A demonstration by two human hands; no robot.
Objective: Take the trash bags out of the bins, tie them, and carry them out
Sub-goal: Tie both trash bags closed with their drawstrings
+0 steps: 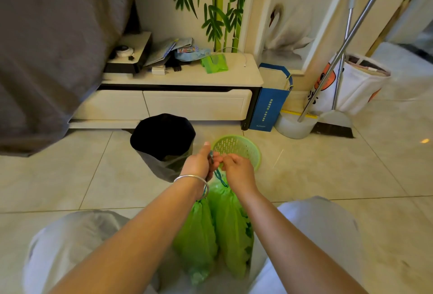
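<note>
Knees: pale grey trousers frame the bottom of the view, so the person seems to be crouching over the tiled floor (328, 172).
Green trash bags (218, 230): two thin, crinkly, translucent plastic sacks hang side by side between the knees, necks gathered tight by blue drawstrings (219, 176).
Left hand (199, 163): closed around the drawstrings, thumb up; a smooth silver bangle (191, 179) circles the wrist.
Right hand (236, 169): fingertips pinch the same cords just beside the left hand.
Step in hand: judged to be knotting the drawstrings.
Doing it well: keep the cords taut, cinch the knot close to the gathered necks, and leave a loop to carry by.
Green basket bin (246, 148): round, slotted hard plastic, just beyond the hands; it looks empty.
Second bin (164, 146): beside it, lined with a dark glossy bag, not yet pulled.
TV cabinet (199, 104): glossy cream, rounded corners, clutter on top.
Broom and dustpan (337, 115): metal handles lean at the wall, far right.
</note>
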